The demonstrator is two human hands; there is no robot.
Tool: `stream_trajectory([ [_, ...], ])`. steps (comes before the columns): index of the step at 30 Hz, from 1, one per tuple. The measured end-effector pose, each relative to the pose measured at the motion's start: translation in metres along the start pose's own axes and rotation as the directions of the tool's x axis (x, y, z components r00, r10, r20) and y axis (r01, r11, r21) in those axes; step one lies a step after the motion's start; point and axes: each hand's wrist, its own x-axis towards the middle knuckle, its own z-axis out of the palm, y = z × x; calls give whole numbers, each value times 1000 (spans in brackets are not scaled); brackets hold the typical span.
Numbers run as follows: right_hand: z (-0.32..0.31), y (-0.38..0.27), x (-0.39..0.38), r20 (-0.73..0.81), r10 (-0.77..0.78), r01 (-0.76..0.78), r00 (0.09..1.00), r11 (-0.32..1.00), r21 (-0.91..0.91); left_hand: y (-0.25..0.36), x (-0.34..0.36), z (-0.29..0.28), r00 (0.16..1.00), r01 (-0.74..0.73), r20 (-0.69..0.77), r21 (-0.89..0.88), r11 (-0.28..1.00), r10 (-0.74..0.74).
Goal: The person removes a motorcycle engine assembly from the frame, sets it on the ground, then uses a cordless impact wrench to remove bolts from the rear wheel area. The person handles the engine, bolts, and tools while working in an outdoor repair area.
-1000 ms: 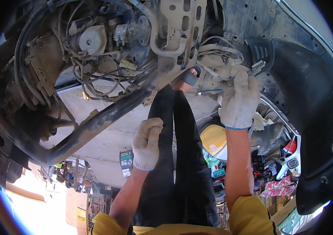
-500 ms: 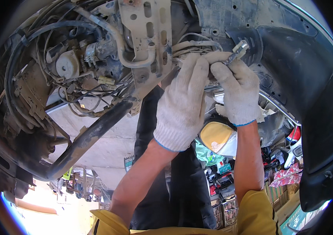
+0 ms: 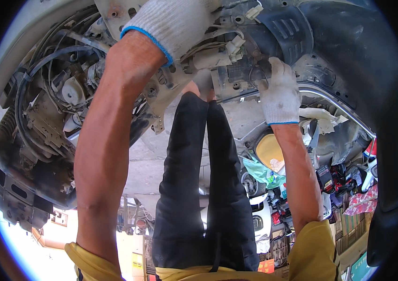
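My left hand (image 3: 175,25), in a white knit glove with a blue cuff, reaches to the top edge among dusty vehicle parts, near a wire with a pale connector (image 3: 254,11); its fingertips are hidden. My right hand (image 3: 279,91), also gloved, is lower at the right, fingers pointing up and apart beside thin black wiring (image 3: 256,74) and a dark slotted plastic panel (image 3: 283,35). Another dusty pale connector (image 3: 234,47) sits on bundled hoses between my hands.
Hoses and mechanical parts (image 3: 72,93) fill the left, above a curved black crossmember (image 3: 7,164). A large black liner (image 3: 349,70) curves down the right. Beyond my legs lie grey floor (image 3: 149,164), a yellow seat-like item (image 3: 268,147) and a pile of assorted items (image 3: 344,178).
My left hand has risen from low in the middle to the top edge. My right hand has left the connector it was gripping and opened, slightly lower. The view has shifted.
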Motion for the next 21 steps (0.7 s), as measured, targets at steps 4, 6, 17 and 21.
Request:
stream_trajectory([
  [4,20,2,-5,-43,52,-51,998,998,25,-14,3,10,996,-28,-93,-263,964,4],
  [6,25,5,-5,-60,73,-66,996,992,112,-8,0,3,992,107,-20,-383,918,-124],
  [17,-1,10,-7,151,241,-252,959,966,58,16,1,1,982,146,-84,-227,963,-168],
  [21,-44,22,-21,250,162,-238,955,921,310,0,1,8,991,81,-88,-195,977,-100],
])
